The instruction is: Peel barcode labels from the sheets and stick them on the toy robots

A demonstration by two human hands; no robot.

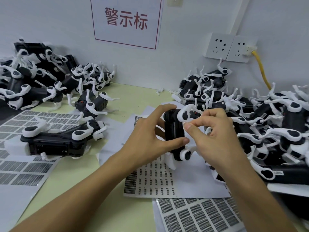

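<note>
One toy robot (174,131) held upright mid-table, small barcode label (184,125) going onto its side.

Gripped top and bottom by left hand (150,131), thumb and fingers clamped around the black body; label pinched at fingertips of right hand (215,131), touching the robot just below its white leg. Underneath, label sheet (150,180) partly stripped, fuller sheets (200,216) near. Right pile (267,123) showing some labels, so likely done; left pile (50,84) probably waiting. Roughly midway, judging by piles.

Both hands up front, busy

Left hand (150,129) wraps fingers and thumb around its grip; right hand (215,131) pinches thumb to fingertips right beside it, forearms angled inward.
</note>
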